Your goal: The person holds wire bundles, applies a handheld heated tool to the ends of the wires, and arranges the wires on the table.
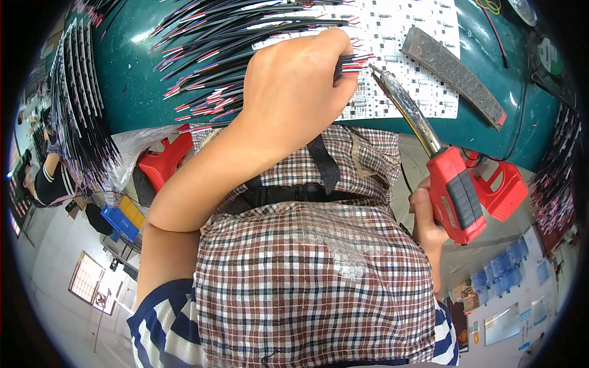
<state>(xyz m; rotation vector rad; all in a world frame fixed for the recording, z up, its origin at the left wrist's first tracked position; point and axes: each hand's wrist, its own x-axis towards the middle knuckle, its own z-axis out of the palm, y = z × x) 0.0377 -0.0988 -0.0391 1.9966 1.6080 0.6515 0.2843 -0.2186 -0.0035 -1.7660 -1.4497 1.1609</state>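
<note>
My left hand (pixel 294 86) is closed around a small bunch of thin wires (pixel 350 64) with red, white and black ends, held over a white circuit board panel (pixel 383 103). Several black-sleeved wires (pixel 205 61) fan out to the left of that hand, some tucked beneath it. In my right hand (pixel 424 218) is a red-handled soldering iron (pixel 455 195), slanting up and left. Its tip sits close to the wire ends; whether it touches the board cannot be made out. Part of my right hand is hidden behind the handle.
A worn, dark grey curved bar (pixel 454 76) lies across the panel's right side on the green table (pixel 129 86). Wired boards (pixel 80 104) hang over the left edge, more wires (pixel 555 178) over the right. Red plastic stools (pixel 164 161) stand below. Another person's arm (pixel 52 165) shows far left.
</note>
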